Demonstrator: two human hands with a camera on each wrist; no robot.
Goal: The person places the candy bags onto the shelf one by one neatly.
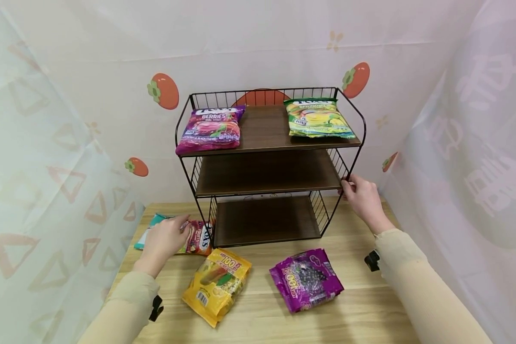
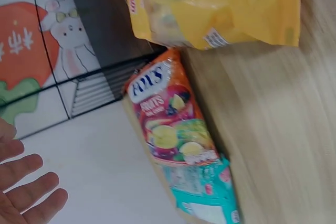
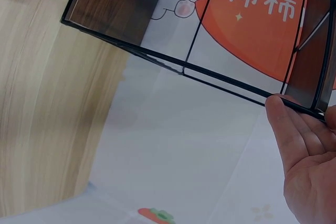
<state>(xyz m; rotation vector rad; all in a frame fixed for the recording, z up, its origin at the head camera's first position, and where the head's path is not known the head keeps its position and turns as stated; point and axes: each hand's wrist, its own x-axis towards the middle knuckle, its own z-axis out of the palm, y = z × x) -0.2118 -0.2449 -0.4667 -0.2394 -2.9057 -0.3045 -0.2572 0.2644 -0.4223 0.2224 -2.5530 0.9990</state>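
Loose left fingers (image 2: 21, 172) hover near fruit candy (image 2: 168, 124); right fingers (image 3: 283, 129) seemingly grip the rack (image 1: 266, 169).

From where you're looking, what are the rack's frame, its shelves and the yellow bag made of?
The frame looks like metal, maybe painted black: thin, stiff, smooth bars. The shelves may be wood or just wood-look board: dark brown, faintly streaky, slightly shiny. The yellow bag seems to be glossy plastic film: it creases and catches the light.
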